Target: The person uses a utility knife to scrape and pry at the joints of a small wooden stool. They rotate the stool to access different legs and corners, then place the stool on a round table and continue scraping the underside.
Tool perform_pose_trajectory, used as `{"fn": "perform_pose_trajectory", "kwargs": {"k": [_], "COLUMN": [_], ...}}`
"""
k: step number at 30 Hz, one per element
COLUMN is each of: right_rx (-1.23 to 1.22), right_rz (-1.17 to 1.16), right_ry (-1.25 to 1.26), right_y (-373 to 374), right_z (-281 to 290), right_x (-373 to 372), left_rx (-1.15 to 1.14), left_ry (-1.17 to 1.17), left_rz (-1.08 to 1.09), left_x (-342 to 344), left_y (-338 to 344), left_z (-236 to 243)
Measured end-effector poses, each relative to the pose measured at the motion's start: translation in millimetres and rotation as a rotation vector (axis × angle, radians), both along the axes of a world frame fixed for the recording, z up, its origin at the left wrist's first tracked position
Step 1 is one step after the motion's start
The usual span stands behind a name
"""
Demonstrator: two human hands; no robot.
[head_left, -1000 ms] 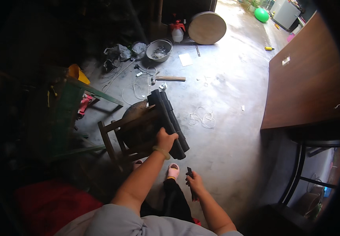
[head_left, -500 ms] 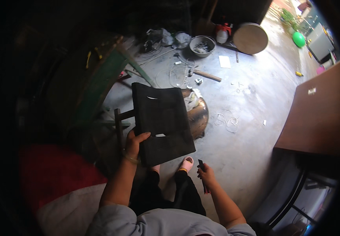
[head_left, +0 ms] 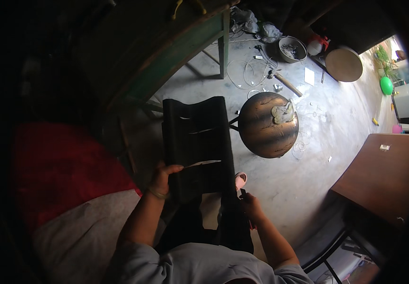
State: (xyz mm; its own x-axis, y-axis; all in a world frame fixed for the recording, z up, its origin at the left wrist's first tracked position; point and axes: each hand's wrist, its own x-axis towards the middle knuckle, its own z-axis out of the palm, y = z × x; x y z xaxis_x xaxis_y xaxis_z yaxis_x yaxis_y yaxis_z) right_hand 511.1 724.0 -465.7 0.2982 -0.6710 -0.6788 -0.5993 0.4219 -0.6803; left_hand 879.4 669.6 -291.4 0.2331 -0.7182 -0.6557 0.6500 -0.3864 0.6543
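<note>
My left hand [head_left: 161,181] is closed on the left edge of a black panel with slits [head_left: 195,146], its thumb on top and the other fingers hidden beneath. The panel is broad, with a wavy far edge, and light shows through its narrow slits. Its material is hard to tell in the dim light. Lower right, my right hand [head_left: 251,207] is wrapped round a slim dark hand tool [head_left: 243,193] with a bit of red below the fist; its exact kind does not show. Past the panel stands a round stool [head_left: 263,135] with a brown and black striped top and a crumpled pale glove [head_left: 282,112] on it.
A hammer [head_left: 287,85], cables and a basin [head_left: 293,49] lie on the far floor. Pliers [head_left: 188,7] rest on a green-sided bench [head_left: 180,59] at left. A brown table [head_left: 375,165] stands right; red cloth [head_left: 67,170] lies left.
My view has swung left, so the surroundings sit further right. The panel has turned more upright, and the stool has come out from behind it. Both hands keep their hold.
</note>
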Motion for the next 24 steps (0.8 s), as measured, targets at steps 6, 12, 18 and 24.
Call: {"fn": "perform_pose_trajectory", "kwargs": {"k": [6, 12, 18, 24], "right_rx": [0.002, -0.043, 0.038, 0.278], "right_rz": [0.123, 0.159, 0.127, 0.0], "right_ry": [0.197, 0.142, 0.119, 0.012], "right_y": [-9.6, -12.7, -31.9, -37.7], "right_z": [23.4, -0.6, -19.7, -48.2], "right_x": [68.7, 95.8, 142.9, 165.9], "left_rx": [0.072, 0.21, 0.195, 0.159], "left_ry": [0.035, 0.056, 0.077, 0.09], "left_rz": [0.003, 0.037, 0.041, 0.035], "left_x": [52.9, 81.3, 89.1, 90.0], "left_y": [29.0, 47.4, 45.7, 25.3], "left_z": [-77.9, -196.7, -278.5, -324.8]}}
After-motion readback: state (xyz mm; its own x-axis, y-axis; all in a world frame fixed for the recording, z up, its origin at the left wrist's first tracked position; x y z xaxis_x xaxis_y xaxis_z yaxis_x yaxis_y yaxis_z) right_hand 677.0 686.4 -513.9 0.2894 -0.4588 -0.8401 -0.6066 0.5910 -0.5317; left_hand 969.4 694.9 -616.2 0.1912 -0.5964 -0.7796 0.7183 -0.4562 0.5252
